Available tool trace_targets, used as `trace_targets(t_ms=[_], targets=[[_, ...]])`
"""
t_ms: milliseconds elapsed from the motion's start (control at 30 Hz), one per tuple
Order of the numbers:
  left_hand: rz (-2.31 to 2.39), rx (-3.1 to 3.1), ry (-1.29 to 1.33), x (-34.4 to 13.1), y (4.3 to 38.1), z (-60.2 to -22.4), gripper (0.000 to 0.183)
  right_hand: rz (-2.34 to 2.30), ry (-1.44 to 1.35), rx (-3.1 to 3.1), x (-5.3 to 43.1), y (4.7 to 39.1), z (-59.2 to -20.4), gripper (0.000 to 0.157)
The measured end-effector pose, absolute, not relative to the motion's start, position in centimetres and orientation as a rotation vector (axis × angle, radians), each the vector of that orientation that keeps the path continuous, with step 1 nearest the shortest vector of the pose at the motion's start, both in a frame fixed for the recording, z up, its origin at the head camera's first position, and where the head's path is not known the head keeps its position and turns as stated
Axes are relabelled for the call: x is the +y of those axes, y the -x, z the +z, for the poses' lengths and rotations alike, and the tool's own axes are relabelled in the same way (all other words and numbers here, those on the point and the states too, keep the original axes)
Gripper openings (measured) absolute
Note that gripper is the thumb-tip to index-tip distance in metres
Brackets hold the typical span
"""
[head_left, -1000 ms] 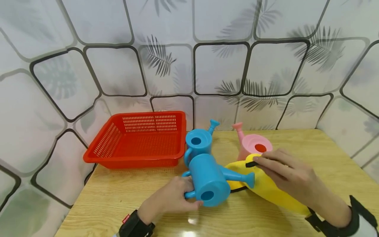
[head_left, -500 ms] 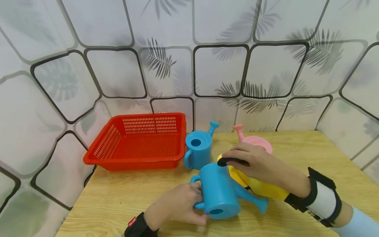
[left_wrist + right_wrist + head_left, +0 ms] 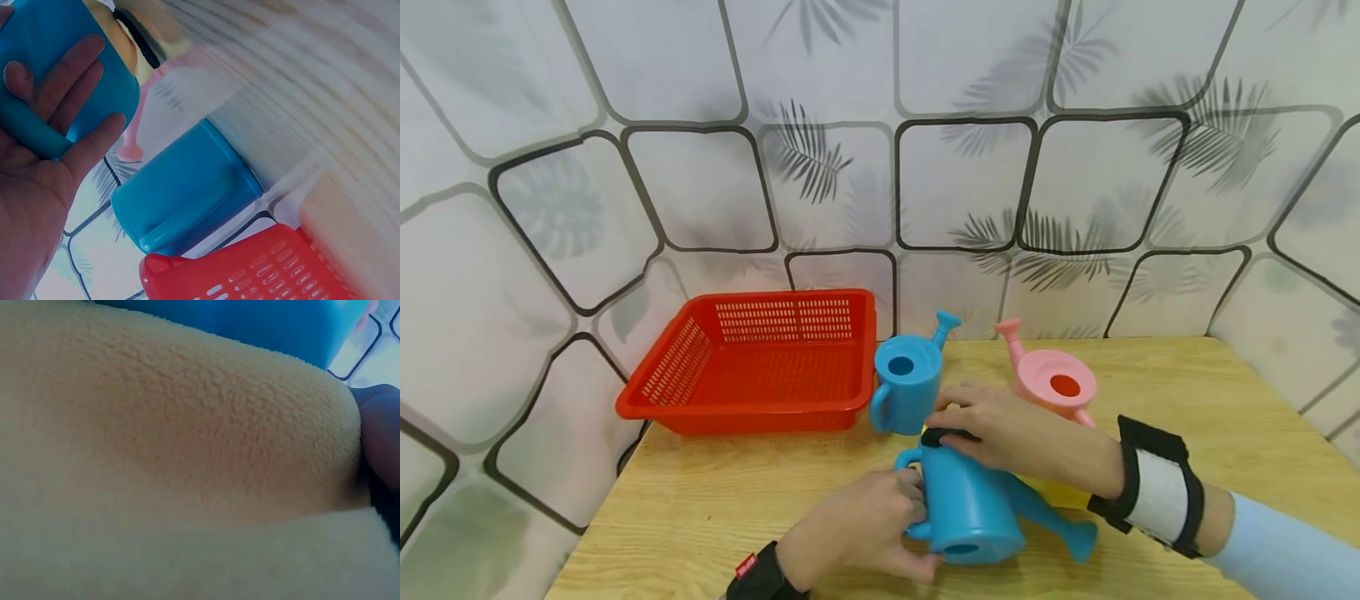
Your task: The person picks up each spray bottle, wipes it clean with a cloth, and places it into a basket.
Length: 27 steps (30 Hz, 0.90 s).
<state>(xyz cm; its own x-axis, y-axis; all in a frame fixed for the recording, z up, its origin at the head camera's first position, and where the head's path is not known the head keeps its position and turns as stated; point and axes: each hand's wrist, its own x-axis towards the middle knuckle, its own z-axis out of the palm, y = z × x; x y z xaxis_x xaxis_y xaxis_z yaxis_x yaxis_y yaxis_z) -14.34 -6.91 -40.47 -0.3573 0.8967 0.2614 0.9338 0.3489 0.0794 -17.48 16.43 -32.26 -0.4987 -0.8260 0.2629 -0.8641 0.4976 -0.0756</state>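
In the head view my left hand (image 3: pixel 868 521) grips the handle of a blue watering can (image 3: pixel 973 508). The can is tipped, its round opening toward the front edge and its spout pointing right. A fuzzy yellow cloth (image 3: pixel 1063 493) with a black border is held in my right hand (image 3: pixel 1000 421), its edge pinched over the can's far end. That cloth (image 3: pixel 206 425) fills most of the right wrist view, up against the blue can (image 3: pixel 262 322). From the left wrist, curled fingers show through the can's handle (image 3: pixel 31 128). My right palm is hidden.
Just behind stands a second blue watering can (image 3: pixel 908 383), upright beside a red plastic basket (image 3: pixel 745 422). A pink watering can (image 3: pixel 1056 377) stands at the back right, beyond my right forearm. Patterned fabric walls (image 3: pixel 962 183) enclose the wooden table (image 3: pixel 685 517) at the back and sides.
The held can has moved right and toward the front, its spout now pointing lower. My right hand has carried the cloth leftward from near the pink can onto the blue can's far end.
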Motion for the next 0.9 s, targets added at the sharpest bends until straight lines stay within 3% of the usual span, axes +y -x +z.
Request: trace_targets(t_ms=[333, 900], targets=[[-0.304, -2.473, 1.689, -6.7, 14.5, -40.6, 0.04, 0.241, -1.478, -2.618, 16.2, 17.2, -32.5, 0.021], [-0.382, -2.496, 1.652, -7.4, 14.6, -41.0, 0.045, 0.348, -1.725, -2.344, 16.3, 13.7, -33.4, 0.017]])
